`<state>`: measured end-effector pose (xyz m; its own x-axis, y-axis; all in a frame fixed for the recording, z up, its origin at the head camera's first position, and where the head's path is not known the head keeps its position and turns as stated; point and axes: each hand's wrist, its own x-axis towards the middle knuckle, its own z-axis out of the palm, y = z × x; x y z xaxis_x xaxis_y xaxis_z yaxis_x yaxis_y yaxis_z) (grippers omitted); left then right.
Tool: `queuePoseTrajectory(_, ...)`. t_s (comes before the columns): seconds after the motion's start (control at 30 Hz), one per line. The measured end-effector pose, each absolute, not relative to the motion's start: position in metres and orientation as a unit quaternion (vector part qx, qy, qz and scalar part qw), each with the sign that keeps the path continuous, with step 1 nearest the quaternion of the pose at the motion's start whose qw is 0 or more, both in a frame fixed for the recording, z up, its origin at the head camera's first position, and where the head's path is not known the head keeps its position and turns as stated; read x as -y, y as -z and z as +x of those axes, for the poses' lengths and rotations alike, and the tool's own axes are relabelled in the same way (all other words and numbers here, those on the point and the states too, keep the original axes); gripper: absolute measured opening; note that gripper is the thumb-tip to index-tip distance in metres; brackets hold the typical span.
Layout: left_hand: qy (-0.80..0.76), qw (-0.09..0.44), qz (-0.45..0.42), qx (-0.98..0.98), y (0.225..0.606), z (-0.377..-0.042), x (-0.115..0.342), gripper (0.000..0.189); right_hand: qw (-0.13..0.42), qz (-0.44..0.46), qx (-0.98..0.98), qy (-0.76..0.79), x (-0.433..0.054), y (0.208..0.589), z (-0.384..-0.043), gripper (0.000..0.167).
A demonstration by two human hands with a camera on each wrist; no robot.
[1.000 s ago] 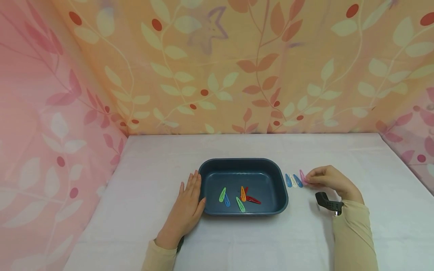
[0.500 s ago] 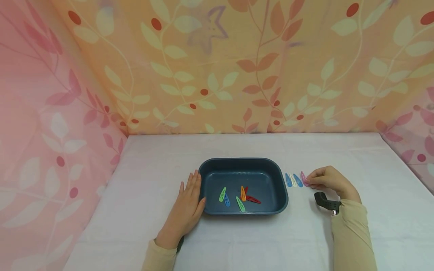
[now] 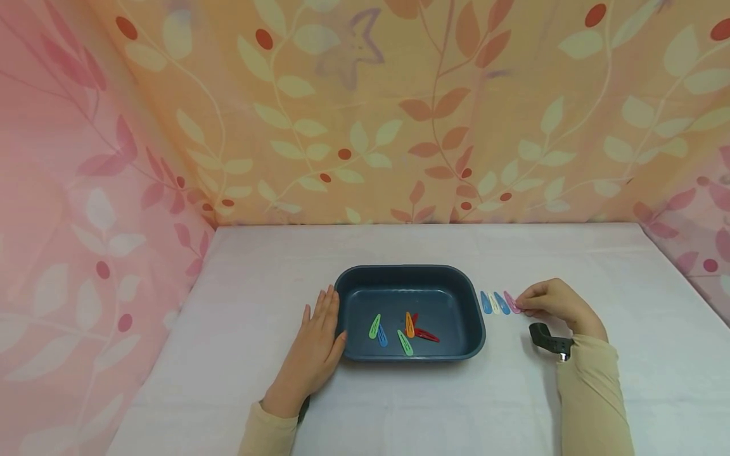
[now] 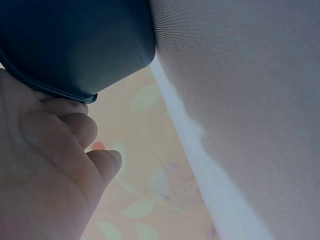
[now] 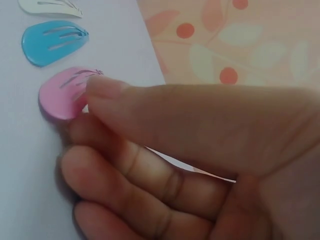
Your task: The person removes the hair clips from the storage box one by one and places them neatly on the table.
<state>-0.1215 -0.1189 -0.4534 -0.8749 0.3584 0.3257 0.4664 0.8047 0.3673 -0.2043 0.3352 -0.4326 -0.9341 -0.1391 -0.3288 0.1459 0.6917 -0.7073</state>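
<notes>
With thumb and index finger, my right hand (image 3: pixel 559 305) pinches a pink snap hair clip (image 3: pixel 510 301), whose rounded end lies at the white cloth in the right wrist view. It sits at the right end of a short row: a blue clip (image 3: pixel 485 303), a white clip (image 3: pixel 493 303) and another blue clip (image 3: pixel 502 303). My left hand (image 3: pixel 312 345) rests along the left side of a dark blue tray (image 3: pixel 410 278), fingers straight, touching its rim. Inside the tray lie green clips (image 3: pixel 405 342), a blue clip (image 3: pixel 383 335), an orange clip (image 3: pixel 409 325) and red clips (image 3: pixel 426 335).
White cloth (image 3: pixel 433 405) covers the table, and the tray stands near its middle. Patterned fabric (image 3: pixel 365 126) rises behind the table and on both sides. A black strap (image 3: pixel 550 341) hangs at the right wrist.
The pink clip has come down slightly and turned, so it now leans much like the blue clip beside it. My right hand shifted only a little. The left hand and tray stay put.
</notes>
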Motion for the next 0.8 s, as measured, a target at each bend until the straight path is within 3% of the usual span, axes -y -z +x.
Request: queuePoseTrajectory(0.8,0.23,0.114,-0.215,0.942,0.453,-0.121,0.119,0.065,0.135,-0.017,-0.908,0.396,-0.321,0.411,-0.201,0.026)
